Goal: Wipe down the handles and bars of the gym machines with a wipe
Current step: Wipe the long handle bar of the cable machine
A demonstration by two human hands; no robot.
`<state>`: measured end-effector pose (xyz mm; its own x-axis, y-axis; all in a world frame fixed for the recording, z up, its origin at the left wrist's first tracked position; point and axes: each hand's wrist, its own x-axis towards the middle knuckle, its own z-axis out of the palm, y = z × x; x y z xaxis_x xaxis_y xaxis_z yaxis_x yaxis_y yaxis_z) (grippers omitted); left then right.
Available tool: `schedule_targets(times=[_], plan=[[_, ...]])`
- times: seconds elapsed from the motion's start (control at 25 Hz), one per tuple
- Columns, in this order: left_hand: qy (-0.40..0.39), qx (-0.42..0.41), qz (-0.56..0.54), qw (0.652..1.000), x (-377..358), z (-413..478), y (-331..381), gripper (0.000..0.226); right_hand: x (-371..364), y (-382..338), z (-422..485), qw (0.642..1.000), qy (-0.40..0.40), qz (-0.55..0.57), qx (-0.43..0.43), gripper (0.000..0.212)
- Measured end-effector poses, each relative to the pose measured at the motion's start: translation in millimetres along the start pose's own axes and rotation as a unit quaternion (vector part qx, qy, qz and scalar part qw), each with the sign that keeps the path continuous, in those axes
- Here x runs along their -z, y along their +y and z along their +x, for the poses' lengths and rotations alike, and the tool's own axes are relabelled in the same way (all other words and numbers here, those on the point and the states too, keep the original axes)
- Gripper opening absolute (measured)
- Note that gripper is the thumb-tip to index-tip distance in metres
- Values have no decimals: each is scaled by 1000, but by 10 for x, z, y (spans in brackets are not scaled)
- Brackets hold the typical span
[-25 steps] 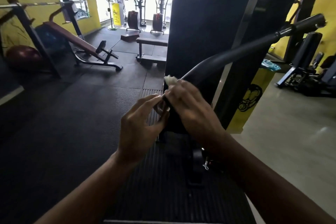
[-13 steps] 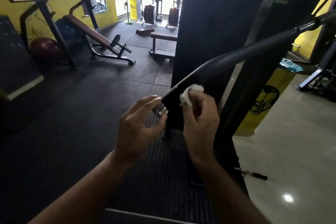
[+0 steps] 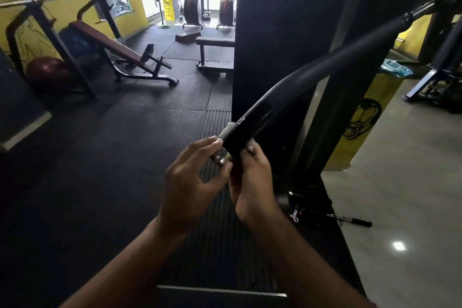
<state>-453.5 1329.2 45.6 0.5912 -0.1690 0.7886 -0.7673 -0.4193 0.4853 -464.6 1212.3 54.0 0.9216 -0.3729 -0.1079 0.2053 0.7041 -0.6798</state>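
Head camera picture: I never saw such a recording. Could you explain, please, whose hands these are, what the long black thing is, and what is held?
The camera sits on a person's head and looks down, so both arms are that person's own. The long curved black bar belongs to a gym machine. The left hand pinches the bar's shiny metal end. The right hand holds a white wipe against the bar. Under them lies a black rubber floor mat; a slanted bench stands behind, left.
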Motion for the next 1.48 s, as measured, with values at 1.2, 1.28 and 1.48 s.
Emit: schedule_targets(times=[1.2,1.28,1.48], plan=[[-38,-48,-60,996,-167,-115,-315,35,-836,-1109,362,127,-242,-935,224,29],[-48,-21,-73,996,-175,-117,-291,35,-824,-1130,394,125,-248,-938,209,18],[-110,76,-113,985,-139,-61,-198,40,-714,-1160,314,176,-225,-932,223,45]])
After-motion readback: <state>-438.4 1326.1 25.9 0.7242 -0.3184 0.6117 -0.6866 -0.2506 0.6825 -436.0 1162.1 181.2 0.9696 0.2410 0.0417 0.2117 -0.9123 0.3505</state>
